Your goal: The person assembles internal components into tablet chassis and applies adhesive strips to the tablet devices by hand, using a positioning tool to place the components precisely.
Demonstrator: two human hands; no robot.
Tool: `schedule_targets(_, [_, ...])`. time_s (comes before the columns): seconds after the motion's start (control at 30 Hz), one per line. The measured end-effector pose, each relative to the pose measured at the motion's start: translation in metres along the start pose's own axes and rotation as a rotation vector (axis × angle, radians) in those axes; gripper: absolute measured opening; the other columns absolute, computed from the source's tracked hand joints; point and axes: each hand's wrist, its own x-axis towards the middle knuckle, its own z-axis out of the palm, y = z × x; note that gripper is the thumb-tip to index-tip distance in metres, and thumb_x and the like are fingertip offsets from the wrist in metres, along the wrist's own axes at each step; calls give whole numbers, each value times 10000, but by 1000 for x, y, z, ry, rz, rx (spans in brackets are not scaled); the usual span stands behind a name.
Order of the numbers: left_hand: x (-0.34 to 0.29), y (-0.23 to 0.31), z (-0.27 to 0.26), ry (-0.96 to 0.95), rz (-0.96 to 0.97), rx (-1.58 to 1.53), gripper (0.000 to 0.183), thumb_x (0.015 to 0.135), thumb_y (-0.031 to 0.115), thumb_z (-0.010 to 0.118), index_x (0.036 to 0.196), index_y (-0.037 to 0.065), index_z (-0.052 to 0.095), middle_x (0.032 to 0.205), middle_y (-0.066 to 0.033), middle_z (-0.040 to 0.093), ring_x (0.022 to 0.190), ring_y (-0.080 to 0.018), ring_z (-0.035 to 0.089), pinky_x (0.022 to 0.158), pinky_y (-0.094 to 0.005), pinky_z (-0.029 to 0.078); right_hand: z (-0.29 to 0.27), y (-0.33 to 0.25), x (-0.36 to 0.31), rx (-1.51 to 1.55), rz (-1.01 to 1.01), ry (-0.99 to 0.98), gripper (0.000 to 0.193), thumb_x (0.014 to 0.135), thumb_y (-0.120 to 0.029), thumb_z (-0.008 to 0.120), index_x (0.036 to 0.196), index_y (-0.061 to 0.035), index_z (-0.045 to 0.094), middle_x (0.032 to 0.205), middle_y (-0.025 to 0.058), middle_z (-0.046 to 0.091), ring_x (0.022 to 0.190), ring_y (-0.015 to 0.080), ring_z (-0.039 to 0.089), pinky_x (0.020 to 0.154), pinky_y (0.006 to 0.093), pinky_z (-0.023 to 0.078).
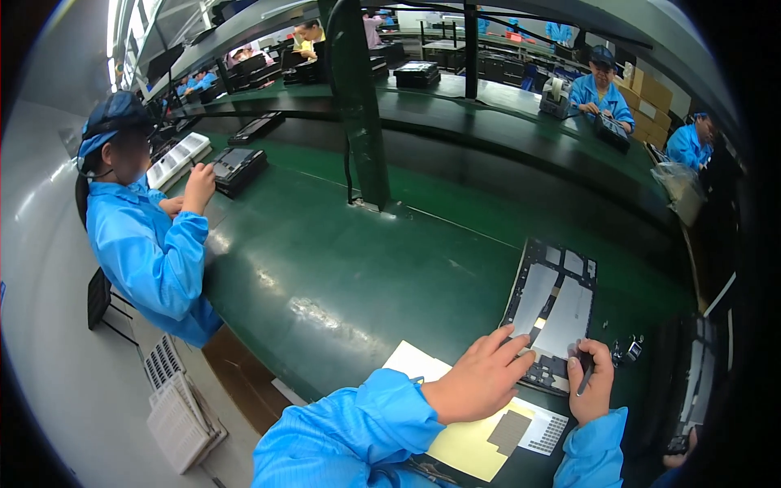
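Observation:
An opened tablet-like device with a black frame and silver-grey battery panels lies on the green bench in front of me. My left hand rests with fingers spread on its lower left part. At the lower right edge, my right hand is closed around a thin dark tool, perhaps tweezers; its tip is hard to make out. Under my left wrist lies a yellow sheet. Beside it is a white sheet of small dark squares, next to a grey-brown patch.
Small metal parts lie right of the device. A green post rises from the bench. At left, a co-worker handles something near stacked black devices and a white tray. Another opened device stands at far right.

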Motion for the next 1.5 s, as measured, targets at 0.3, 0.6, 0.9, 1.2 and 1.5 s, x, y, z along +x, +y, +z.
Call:
schedule_targets(0.3, [-4,1,2,35,-9,12,586,739,136,703,1266,32,468,1333,-183,411,1278,-421,340,1008,-501,371,1,-5,-8,-21,-78,-30,284,825,86,559,1086,-14,508,1167,166,534,1124,267,538,978,361,419])
schedule_targets(0.6, [-3,2,3,31,-4,7,605,733,133,709,1272,24,456,1341,-181,403,1289,-420,326,997,-498,375,-2,-2,-6,-65,-110,-14,266,817,86,542,1063,-8,503,1143,165,539,1097,273,540,974,360,411])
schedule_targets(0.9, [-4,-1,5,49,8,3,597,738,122,703,1268,8,452,1338,-205,397,1294,-427,319,1024,-497,355,2,-4,4,-178,-136,-32,239,831,50,561,1056,-8,505,1027,92,527,972,196,527,904,303,417])
schedule_targets(1.2, [-5,0,5,67,11,-5,593,737,124,705,1260,4,453,1332,-201,402,1296,-425,318,1031,-501,351,3,-5,-1,-122,-100,-14,242,832,53,559,1065,1,517,1051,121,541,984,226,542,896,318,429])
schedule_targets(1.5, [-4,-3,8,62,13,3,583,738,124,701,1254,5,457,1333,-203,401,1296,-429,317,1032,-502,347,1,-4,7,-172,-128,-35,231,820,40,583,1037,0,512,1013,99,533,924,203,533,862,302,430])
